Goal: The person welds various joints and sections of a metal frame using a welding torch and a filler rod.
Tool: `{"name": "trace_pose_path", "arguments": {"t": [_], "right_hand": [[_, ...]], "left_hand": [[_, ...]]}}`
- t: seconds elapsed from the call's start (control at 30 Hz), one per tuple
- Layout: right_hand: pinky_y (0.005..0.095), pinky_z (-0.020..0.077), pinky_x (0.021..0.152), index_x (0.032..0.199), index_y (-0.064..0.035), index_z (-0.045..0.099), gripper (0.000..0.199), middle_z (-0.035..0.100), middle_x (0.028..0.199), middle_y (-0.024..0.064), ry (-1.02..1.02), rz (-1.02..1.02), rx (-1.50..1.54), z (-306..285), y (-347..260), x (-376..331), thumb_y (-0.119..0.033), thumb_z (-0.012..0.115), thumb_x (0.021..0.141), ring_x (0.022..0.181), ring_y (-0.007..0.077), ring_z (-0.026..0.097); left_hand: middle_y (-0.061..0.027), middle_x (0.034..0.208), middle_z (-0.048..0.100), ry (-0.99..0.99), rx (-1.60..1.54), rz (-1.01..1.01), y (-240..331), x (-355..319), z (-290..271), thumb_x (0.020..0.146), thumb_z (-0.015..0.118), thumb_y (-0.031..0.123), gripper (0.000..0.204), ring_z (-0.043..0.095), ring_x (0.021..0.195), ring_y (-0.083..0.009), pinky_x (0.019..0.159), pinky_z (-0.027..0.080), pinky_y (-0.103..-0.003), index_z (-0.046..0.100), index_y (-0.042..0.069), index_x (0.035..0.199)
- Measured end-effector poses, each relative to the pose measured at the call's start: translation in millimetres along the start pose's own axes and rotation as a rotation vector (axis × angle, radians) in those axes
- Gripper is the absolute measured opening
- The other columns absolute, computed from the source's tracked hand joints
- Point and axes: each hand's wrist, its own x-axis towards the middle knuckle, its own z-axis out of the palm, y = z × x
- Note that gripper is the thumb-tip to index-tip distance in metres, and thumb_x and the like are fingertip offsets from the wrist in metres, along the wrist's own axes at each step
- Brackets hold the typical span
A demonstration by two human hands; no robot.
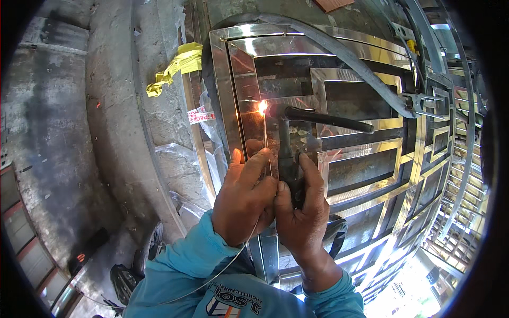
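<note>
Left hand: the left hand (245, 199) is closed on a thin wire (266, 139) that runs up from its fingers to the spark.
Right hand: the right hand (301, 212) is wrapped tight round the handle of the torch (286, 151), just beside the left hand — the two hands touch.
Torch: it stands up from the right hand, and its tip is at the spark; a dark back cap sticks out to the right.
Spark: a bright spark (262, 107) glows above both hands, on a shiny bar of the frame (366, 53).
Frame: a big shiny metal frame of bars and boxes, spreading out above and to the right of the hands.
Done so far: one spot is being joined right now — it looks like work in the middle.
Left to do: many more corners sit to the right; which are joined cannot be told.
Other things: a yellow rag (177, 66) lies up and to the left of the hands.
</note>
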Motion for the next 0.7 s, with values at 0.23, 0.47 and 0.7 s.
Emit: {"name": "trace_pose_path", "arguments": {"t": [0.23, 0.47, 0.7], "right_hand": [[0.037, 0.0576, 0.088, 0.147, 0.0014, 0.042, 0.055, 0.066, 0.121, 0.0255, 0.01, 0.02, 0.081, 1.8, -1.0, -1.3, 0.0, 0.061, 0.094, 0.107, 0.0278, 0.071], [0.0374, 0.0577, 0.088, 0.146, 0.0016, 0.043, 0.055, 0.066, 0.122, 0.0261, 0.052, -0.004, 0.075, 3.6, 1.7, -2.2, -0.002, 0.062, 0.095, 0.107, 0.0284, 0.071], [0.04, 0.0589, 0.086, 0.144, 0.0026, 0.047, 0.054, 0.068, 0.119, 0.0256, 0.018, 0.029, 0.064, 3.5, -1.8, -1.0, -0.005, 0.066, 0.094, 0.103, 0.0338, 0.072]], "left_hand": [[-0.0281, 0.131, 0.058, 0.091, -0.109, 0.009, -3.5, 0.2, 5.6, 0.081, 0.076, 0.006, 0.016, 0.068, 0.094, -0.0331, 0.081, 0.057, -0.038, 0.069, -0.002, 0.092], [-0.0291, 0.13, 0.059, 0.076, -0.035, 0.022, -0.5, 1.7, 2.2, 0.083, 0.073, 0.007, 0.012, 0.065, 0.112, -0.0447, 0.105, 0.047, -0.053, 0.068, -0.002, 0.089], [-0.0291, 0.134, 0.055, 0.063, -0.157, -0.024, -5.5, -5.9, 10.0, 0.082, 0.073, 0.004, 0.018, 0.06, 0.12, -0.0478, 0.105, 0.048, -0.054, 0.068, -0.002, 0.098]]}}
